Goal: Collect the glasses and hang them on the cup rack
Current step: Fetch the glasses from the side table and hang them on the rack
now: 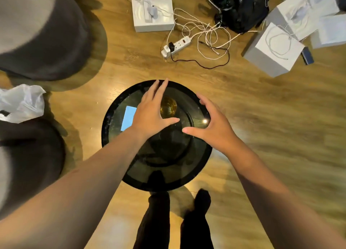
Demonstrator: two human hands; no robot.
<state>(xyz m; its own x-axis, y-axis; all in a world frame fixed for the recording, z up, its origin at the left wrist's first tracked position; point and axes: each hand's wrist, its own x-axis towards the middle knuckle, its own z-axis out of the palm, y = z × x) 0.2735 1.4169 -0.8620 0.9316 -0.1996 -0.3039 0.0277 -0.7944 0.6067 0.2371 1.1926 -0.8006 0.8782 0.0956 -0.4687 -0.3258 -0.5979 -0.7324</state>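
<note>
Amber glass (168, 107) stands upright, mouth upward.

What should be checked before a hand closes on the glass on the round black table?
1. Glass located: ok, on the round table, partly behind the left hand's fingers.
2. Glass upright: ok, rim faces up.
3. Left hand free: ok, open, holding nothing.
4. Right hand free: ok, open, beside the glass.
5. Glass empty: cannot tell, it looks amber.
6. Blue card clear of the glass: ok, apart, left of it.
7. Cup rack in view: not ok.
</note>
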